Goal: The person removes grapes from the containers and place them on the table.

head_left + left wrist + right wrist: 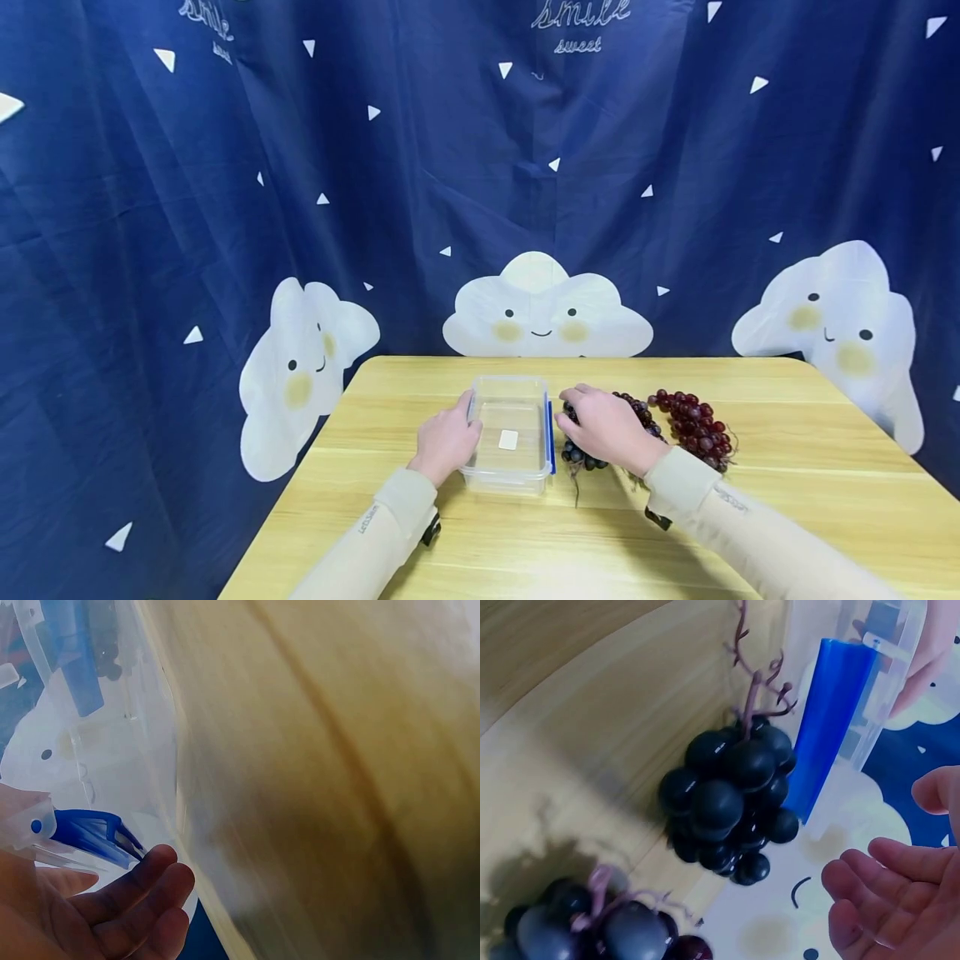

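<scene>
A clear plastic food container stands on the wooden table, a white label on its floor. One blue latch flap hangs down its right side. My left hand grips the container's left rim, thumb over the edge; another blue latch shows beside its fingers. Over the near bunch of black grapes hovers my right hand, fingers loosely bent and apart from the fruit in the right wrist view. A second dark bunch lies behind it, partly hidden by the hand.
A bunch of red grapes lies to the right of the dark ones. The wooden table ends at a dark blue curtain printed with clouds and triangles.
</scene>
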`<move>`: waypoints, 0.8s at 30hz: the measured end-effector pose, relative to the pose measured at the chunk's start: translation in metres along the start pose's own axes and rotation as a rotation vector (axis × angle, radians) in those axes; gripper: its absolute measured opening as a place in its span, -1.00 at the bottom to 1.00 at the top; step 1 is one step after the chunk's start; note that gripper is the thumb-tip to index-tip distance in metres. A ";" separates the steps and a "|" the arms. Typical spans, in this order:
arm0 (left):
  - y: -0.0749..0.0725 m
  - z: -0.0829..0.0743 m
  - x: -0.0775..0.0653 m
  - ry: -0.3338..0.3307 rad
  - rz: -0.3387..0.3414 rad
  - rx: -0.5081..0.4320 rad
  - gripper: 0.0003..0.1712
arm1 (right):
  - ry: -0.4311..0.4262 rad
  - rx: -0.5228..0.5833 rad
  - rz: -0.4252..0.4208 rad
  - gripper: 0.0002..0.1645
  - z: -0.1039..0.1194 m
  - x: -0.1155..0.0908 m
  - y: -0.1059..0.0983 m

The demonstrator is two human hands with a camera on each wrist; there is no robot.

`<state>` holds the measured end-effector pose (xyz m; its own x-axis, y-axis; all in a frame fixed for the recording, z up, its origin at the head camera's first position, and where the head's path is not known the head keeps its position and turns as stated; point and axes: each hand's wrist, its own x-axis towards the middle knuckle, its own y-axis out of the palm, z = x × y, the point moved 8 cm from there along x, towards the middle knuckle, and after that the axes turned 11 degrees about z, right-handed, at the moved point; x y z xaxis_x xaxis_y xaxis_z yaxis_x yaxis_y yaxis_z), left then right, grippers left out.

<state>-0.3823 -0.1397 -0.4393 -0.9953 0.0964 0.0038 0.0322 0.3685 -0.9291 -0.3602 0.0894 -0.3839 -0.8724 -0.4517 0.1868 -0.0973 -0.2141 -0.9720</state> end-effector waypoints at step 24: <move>0.003 0.002 0.002 -0.012 -0.001 -0.004 -0.31 | 0.056 0.022 0.240 -0.37 0.031 0.027 0.027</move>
<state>-0.3846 -0.1408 -0.4426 -0.9964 0.0850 -0.0002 0.0319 0.3721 -0.9277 -0.3716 0.0443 -0.4001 -0.8945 -0.4432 -0.0583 0.1261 -0.1251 -0.9841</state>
